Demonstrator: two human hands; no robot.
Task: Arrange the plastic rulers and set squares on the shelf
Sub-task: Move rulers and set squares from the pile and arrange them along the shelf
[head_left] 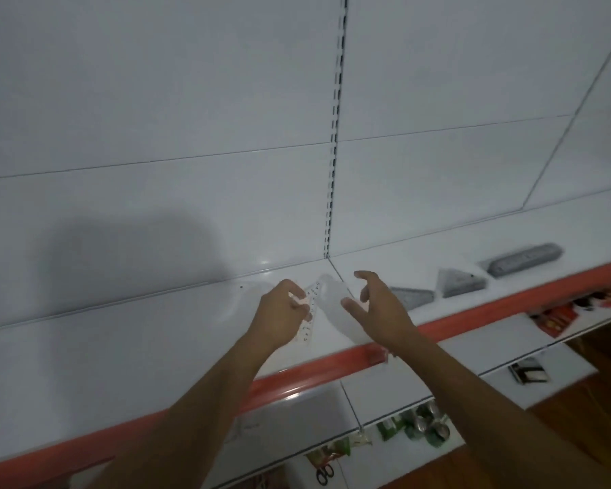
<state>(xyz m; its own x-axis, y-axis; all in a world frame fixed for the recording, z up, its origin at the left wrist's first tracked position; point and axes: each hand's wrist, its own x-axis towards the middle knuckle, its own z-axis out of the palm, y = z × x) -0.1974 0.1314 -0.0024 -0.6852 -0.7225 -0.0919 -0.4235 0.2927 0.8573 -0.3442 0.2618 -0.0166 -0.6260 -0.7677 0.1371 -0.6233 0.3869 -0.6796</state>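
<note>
Your left hand (pixel 285 305) pinches a clear ruler (pixel 308 314) with curled fingers. Your right hand (pixel 378 307) is open, fingers spread, touching nothing that can be made out. Lay the ruler flat on the shelf (pixel 120 351) and keep it straight. The ruler sits between your hands, over the shelf. Three grey packs (pixel 461 282) already lie in a row to the right, so line up with them.

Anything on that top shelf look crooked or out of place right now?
Nothing damaged or spilled. The grey set squares and grey ruler pack lie in a row along the white shelf, each somewhat angled.
</note>
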